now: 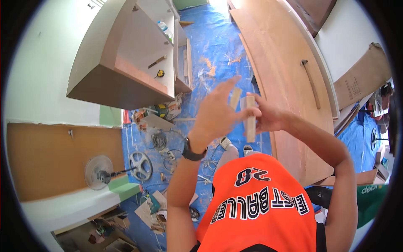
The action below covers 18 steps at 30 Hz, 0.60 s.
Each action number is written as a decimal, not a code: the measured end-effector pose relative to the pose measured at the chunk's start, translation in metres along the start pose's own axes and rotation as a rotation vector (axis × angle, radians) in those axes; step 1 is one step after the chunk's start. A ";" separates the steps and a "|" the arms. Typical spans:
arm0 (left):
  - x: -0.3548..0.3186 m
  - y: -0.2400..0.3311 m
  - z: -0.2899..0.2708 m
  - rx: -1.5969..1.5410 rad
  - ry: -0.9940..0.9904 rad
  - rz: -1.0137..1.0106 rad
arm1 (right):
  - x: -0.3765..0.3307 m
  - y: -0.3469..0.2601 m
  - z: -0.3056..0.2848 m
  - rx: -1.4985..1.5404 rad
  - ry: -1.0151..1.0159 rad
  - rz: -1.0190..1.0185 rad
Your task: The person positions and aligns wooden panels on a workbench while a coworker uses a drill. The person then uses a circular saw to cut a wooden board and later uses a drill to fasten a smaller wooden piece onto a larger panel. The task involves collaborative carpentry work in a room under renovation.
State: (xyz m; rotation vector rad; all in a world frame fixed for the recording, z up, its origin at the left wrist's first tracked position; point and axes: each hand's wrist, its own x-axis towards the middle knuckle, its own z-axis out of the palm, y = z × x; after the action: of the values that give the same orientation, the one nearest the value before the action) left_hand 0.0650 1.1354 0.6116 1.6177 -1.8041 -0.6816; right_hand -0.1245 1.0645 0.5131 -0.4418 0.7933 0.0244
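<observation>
My right hand [268,114] grips a short, pale wooden block [251,126], held upright in front of my body. My left hand [216,110], with a dark watch on its wrist, is raised beside it and slightly blurred. Its index finger stretches away from me, and its thumb reaches across to the block, seeming to touch it. Between that finger and thumb shows a second small pale wooden piece [235,97]; what supports it is hidden. A hammer [311,86] lies on the long wooden panel [285,63] to the right.
At the left stands an open cabinet [121,86] holding a yellow tape measure [159,74] and a wooden-handled tool [157,62]. Blue sheeting [201,33] covers the floor. A power tool [161,111], coiled cable [159,141], a fan [100,173] and wood scraps [147,212] lie left.
</observation>
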 end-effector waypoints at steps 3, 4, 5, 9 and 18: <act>0.009 -0.010 -0.013 -0.141 -0.046 -0.018 | 0.015 -0.010 0.027 -0.017 -0.124 -0.119; 0.009 -0.014 -0.022 -0.186 -0.077 -0.060 | 0.022 -0.013 0.034 -0.021 -0.073 -0.121; 0.013 -0.020 -0.032 -0.158 -0.106 -0.103 | 0.027 -0.017 0.041 -0.024 -0.023 -0.121; 0.026 -0.045 -0.065 -0.139 -0.155 -0.229 | 0.054 -0.019 0.040 -0.513 0.272 -0.296; 0.057 -0.104 -0.087 -0.324 0.096 -0.260 | 0.150 -0.051 0.056 -1.345 0.434 -1.242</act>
State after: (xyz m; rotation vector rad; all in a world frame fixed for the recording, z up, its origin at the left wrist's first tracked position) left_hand 0.1953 1.0690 0.6011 1.6430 -1.3465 -0.9419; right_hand 0.0295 1.0189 0.4622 -2.2145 0.7095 -0.7567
